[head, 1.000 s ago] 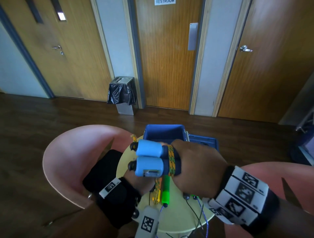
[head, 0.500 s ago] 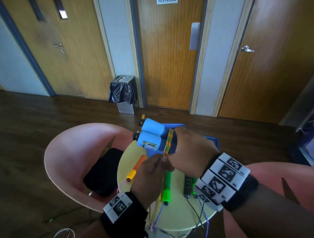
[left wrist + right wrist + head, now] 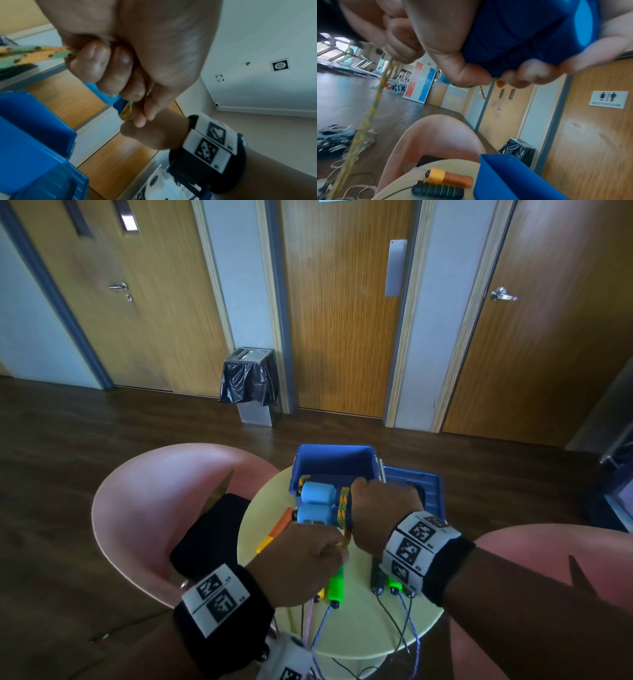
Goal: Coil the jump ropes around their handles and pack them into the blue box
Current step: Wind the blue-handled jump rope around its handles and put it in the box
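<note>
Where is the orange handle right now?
In the head view the orange handle lies on the round table, just left of the blue handles held in the right hand, and near the blue box.

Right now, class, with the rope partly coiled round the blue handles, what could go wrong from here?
1. The left hand pinches the yellow rope; if it slips, the coils may loosen.
2. The right hand holds the blue handles over the blue box rim; unfinished coils could unravel inside.

Three wooden doors (image 3: 342, 320) are lining the far wall; a bag-lined bin (image 3: 249, 385) is standing on dark flooring (image 3: 102, 440); pink chairs (image 3: 154, 501) are flanking the round desk (image 3: 359, 628).
</note>
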Demonstrator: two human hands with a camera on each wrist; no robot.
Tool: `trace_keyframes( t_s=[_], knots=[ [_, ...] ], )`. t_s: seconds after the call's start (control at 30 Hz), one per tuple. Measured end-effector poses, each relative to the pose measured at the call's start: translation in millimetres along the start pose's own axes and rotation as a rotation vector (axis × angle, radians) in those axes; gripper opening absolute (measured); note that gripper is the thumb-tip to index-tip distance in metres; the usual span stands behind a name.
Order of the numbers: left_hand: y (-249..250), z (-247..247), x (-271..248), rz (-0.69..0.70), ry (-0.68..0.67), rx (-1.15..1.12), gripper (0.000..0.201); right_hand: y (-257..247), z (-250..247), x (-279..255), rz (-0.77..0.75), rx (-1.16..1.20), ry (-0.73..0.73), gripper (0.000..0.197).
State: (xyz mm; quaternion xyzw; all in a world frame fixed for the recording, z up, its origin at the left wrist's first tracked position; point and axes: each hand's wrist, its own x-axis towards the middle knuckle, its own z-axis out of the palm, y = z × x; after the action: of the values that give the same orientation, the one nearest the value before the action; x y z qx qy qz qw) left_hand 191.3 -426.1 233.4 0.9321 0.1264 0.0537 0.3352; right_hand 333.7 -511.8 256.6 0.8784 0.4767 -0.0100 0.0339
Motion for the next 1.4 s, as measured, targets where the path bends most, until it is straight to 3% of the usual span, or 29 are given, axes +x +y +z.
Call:
trace_keyframes(
  t_s=[0.1,0.2,0.33,0.43,0.63,0.73,1.0,1.13,1.23,1.4],
  knots=[
    [1,-13,3,0.021,-0.060,0.157,0.024,-7,5,-4,-0.043,-0.049,-0.030,0.032],
    [4,-27,6,0.102,-0.082,0.313,0.014,-12,6,-8,-0.126,-0.100,-0.054,0.026],
    [-1,-35,15,0.221,-0.069,0.508,0.027,-14,1,-18,-0.264,-0.136,-0.111,0.025],
    [-8,-42,21,0.246,-0.085,0.519,0.031,-13,-7,-22,-0.330,-0.149,-0.137,0.029],
    [-17,-57,33,0.224,-0.145,0.287,0.040,-4,-17,-24,-0.383,-0.174,-0.107,0.037],
    [-13,-57,32,0.201,-0.156,0.181,0.035,-1,-21,-25,-0.420,-0.163,-0.060,0.037],
    [-20,-52,30,0.142,-0.131,-0.080,0.031,14,-22,-28,-0.402,-0.032,-0.160,0.034],
    [-21,-49,32,0.083,-0.199,-0.162,0.030,12,-25,-32,-0.431,-0.145,-0.095,0.033],
    [-24,-51,31,0.028,-0.253,-0.413,0.025,10,-32,-37,-0.476,-0.191,-0.022,0.036],
    [-24,-55,30,-0.004,-0.273,-0.788,0.018,13,-49,-40,-0.460,-0.005,0.010,0.037]
  ],
)
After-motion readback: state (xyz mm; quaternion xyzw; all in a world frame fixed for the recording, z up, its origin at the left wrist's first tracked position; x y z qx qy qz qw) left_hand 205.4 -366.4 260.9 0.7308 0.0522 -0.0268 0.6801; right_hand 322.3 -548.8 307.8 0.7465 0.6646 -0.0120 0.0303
